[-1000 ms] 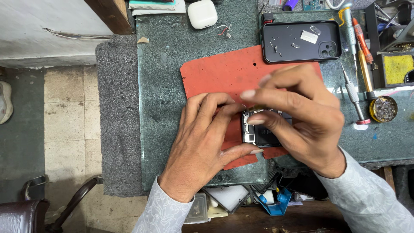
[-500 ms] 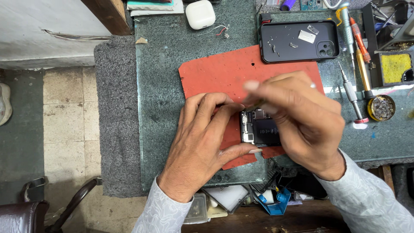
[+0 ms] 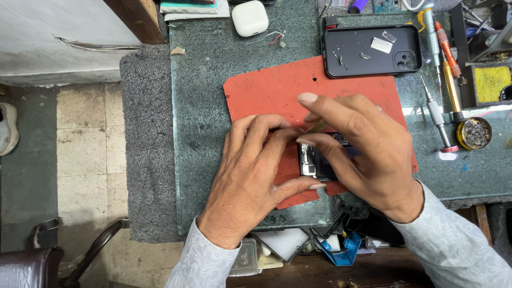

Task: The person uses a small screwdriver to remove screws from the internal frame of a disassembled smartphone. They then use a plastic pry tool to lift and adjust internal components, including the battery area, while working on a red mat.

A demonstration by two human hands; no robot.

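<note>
A dark green stone-patterned desk (image 3: 213, 106) under a glass sheet carries a red rubber work mat (image 3: 266, 90), the landmark here. Left of the mat lie a grey carpet strip (image 3: 146, 149) and a tiled floor (image 3: 80, 149). On the mat's lower middle sits an opened dark phone body (image 3: 320, 162). The left hand (image 3: 250, 176) steadies it, fingers clamped on its edges; the right hand (image 3: 368, 154) covers it, fingers pinched together over it. Above the mat: a black phone case (image 3: 368, 50) and a white earbud case (image 3: 249, 18). Right of it: screwdrivers (image 3: 434, 112).
</note>
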